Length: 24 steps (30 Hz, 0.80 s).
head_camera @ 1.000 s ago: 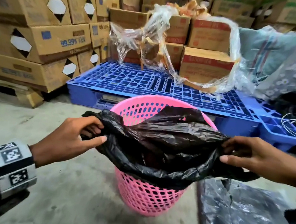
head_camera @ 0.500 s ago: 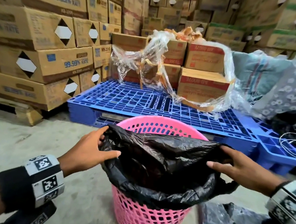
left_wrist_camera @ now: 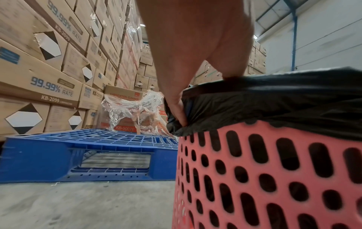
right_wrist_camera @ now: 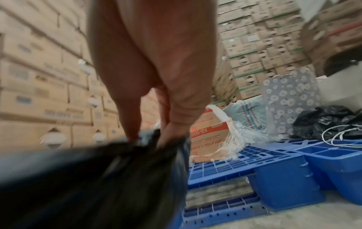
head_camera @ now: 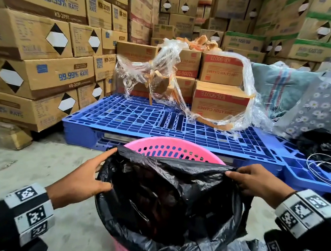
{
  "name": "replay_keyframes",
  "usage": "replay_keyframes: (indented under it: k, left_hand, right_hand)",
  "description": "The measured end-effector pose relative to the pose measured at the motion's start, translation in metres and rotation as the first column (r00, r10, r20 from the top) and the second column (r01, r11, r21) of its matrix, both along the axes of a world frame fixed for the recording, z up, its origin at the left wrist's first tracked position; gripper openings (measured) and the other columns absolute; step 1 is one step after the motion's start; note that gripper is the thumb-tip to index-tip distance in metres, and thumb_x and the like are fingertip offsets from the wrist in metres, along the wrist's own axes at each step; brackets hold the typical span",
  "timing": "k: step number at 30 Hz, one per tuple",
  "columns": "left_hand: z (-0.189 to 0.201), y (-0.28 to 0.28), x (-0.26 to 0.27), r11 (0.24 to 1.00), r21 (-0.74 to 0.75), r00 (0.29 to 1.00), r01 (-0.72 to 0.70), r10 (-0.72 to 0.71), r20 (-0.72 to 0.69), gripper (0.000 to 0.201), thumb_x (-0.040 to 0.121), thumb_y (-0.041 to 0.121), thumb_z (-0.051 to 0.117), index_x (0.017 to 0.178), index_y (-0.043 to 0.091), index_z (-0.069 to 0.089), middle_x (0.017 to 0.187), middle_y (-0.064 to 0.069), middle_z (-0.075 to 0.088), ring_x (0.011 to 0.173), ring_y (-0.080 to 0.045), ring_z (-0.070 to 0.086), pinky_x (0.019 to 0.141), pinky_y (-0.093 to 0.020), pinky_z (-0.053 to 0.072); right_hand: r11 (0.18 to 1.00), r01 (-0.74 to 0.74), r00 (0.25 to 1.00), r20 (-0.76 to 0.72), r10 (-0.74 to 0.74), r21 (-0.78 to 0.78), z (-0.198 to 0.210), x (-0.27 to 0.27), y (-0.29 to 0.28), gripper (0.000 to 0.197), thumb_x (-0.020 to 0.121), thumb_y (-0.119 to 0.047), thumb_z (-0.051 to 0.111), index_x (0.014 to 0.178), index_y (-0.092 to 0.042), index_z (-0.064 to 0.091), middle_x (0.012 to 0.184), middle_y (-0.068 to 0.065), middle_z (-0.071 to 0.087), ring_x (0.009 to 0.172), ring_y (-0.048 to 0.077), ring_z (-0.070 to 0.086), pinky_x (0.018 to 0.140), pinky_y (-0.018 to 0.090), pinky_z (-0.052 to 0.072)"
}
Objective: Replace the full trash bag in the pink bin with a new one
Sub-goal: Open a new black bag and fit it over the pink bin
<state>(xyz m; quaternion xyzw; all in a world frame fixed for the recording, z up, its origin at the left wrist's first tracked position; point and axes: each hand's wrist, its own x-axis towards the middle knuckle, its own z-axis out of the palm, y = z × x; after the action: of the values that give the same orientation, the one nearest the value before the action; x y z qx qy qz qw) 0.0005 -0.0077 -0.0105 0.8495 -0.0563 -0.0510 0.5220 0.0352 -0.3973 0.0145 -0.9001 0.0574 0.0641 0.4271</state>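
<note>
Both hands pinching the thin black plastic trash bag w/ left hand & right hand clamped on its mouth over the round pink perforated plastic bin, near rim covered, so prob best stretching the far edge evenly w/o tearing.

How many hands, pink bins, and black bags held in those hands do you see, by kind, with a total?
Hands: 2, left hand and right hand
Pink bin: 1
Black bag held at the bin: 1
Total: 4
</note>
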Motion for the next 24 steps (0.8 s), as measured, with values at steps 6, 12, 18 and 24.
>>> replay_keyframes:
  k: [6, 12, 18, 24]
  left_hand:
    - [0.004, 0.003, 0.017, 1.000, 0.007, 1.000, 0.004, -0.003, -0.024, 0.089, 0.075, -0.012, 0.060, 0.136, 0.047, 0.031, 0.145, 0.007, 0.034, 0.131, -0.010, 0.036, 0.082, -0.020, 0.046]
    - [0.005, 0.004, 0.031, 1.000, 0.001, 1.000, -0.009, 0.009, -0.022, 0.088, 0.075, -0.015, 0.059, 0.128, 0.050, 0.034, 0.151, -0.002, 0.030, 0.139, -0.014, 0.029, 0.078, -0.016, 0.045]
    - [0.007, 0.004, 0.039, 0.999, -0.050, 1.000, -0.001, 0.001, -0.006, 0.086, 0.074, -0.020, 0.054, 0.133, 0.041, 0.039, 0.149, -0.005, 0.035, 0.136, -0.008, 0.030, 0.063, -0.001, 0.046]
    - [0.011, -0.006, 0.047, 0.997, -0.069, 0.999, 0.031, -0.029, 0.022, 0.080, 0.064, -0.018, 0.055, 0.120, 0.040, 0.051, 0.136, 0.000, 0.047, 0.102, 0.014, 0.054, 0.062, -0.009, 0.051]
  right_hand:
    - [0.906, 0.008, 0.991, 0.123, 0.049, -0.422, 0.014, 0.010, 0.002, 0.040, 0.074, -0.027, 0.077, 0.043, -0.015, 0.055, 0.038, -0.002, 0.049, 0.042, 0.014, 0.051, 0.040, 0.018, 0.042]
    - [0.791, 0.016, 0.930, 0.300, 0.214, -0.612, 0.006, 0.009, 0.009, 0.027, 0.070, -0.037, 0.076, 0.067, -0.017, 0.059, 0.070, 0.007, 0.064, 0.072, 0.029, 0.061, 0.061, 0.036, 0.051]
    - [0.851, -0.015, 0.915, 0.336, 0.223, -0.524, 0.000, 0.002, 0.009, 0.023, 0.076, -0.030, 0.073, 0.085, -0.009, 0.070, 0.076, 0.008, 0.073, 0.074, 0.025, 0.067, 0.069, 0.043, 0.055]
    - [0.867, -0.068, 0.931, 0.281, 0.234, -0.494, 0.000, 0.016, 0.012, 0.026, 0.075, -0.014, 0.068, 0.100, -0.021, 0.071, 0.086, 0.009, 0.074, 0.085, 0.026, 0.066, 0.072, 0.035, 0.051]
